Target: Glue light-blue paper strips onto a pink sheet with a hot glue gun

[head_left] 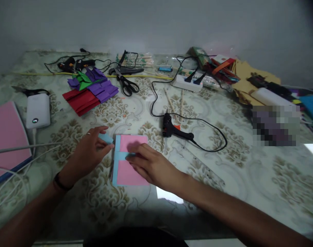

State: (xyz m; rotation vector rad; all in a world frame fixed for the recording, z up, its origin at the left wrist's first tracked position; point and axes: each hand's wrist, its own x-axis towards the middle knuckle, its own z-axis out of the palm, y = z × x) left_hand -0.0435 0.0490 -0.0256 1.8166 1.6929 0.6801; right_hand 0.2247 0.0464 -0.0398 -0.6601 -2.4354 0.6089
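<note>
A pink square piece with blue strips (pixel 133 175) lies flat near the middle of the patterned table. One blue strip runs down its left edge and another crosses it. My left hand (pixel 90 147) is just left of it, holding a small light-blue paper piece (pixel 105 138) between thumb and fingers. From the right, my right hand (pixel 156 166) rests on the pink piece, its fingers closed together at the crossing blue strip; whether they pinch it is hidden.
A black glue gun (pixel 177 132) with a looping cord lies right of centre, beside a clear ruler (pixel 200 164). Behind are scissors (pixel 126 84), folded papers (pixel 86 99) and a power strip (pixel 188 83). A white power bank (pixel 38 111) and pink folder (pixel 8 137) sit left.
</note>
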